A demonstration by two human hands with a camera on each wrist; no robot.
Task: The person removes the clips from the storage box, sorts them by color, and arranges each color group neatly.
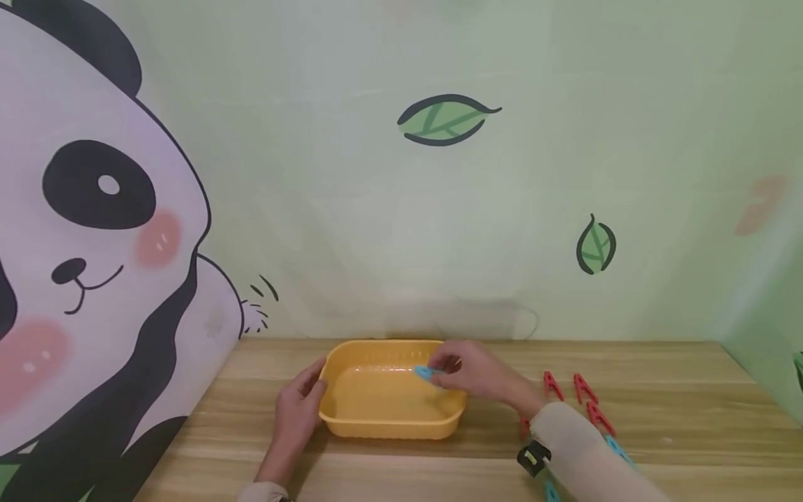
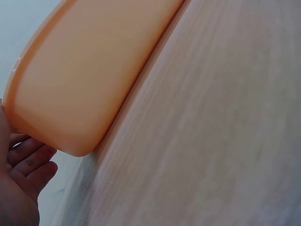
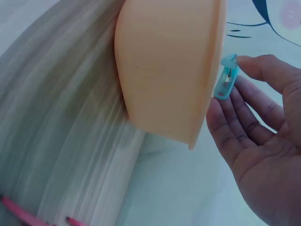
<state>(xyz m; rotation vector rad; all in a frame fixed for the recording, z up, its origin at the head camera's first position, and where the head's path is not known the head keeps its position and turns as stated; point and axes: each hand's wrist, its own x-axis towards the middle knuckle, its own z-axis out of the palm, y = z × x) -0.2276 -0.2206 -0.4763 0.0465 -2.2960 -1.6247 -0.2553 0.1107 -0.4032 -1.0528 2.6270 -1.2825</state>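
A yellow plastic basin (image 1: 392,429) stands on the wooden table near the wall. My left hand (image 1: 297,406) holds its left end, thumb by the rim and fingers against the outer wall; the left wrist view shows those fingers (image 2: 33,157) beside the basin's corner. Over the basin's right side, my right hand (image 1: 477,375) pinches a light blue clothespin (image 1: 426,373) between thumb and fingers. That clothespin (image 3: 225,80) appears just past the basin's rim in the right wrist view, its metal spring visible.
To the right of the basin lie several red clothespins (image 1: 585,388), one partly hidden by the right arm. Blue clothespins (image 1: 620,452) lie closer to the front, by the right sleeve (image 1: 583,446). Behind the table (image 1: 690,411) rises a wall with a printed panda (image 1: 94,279).
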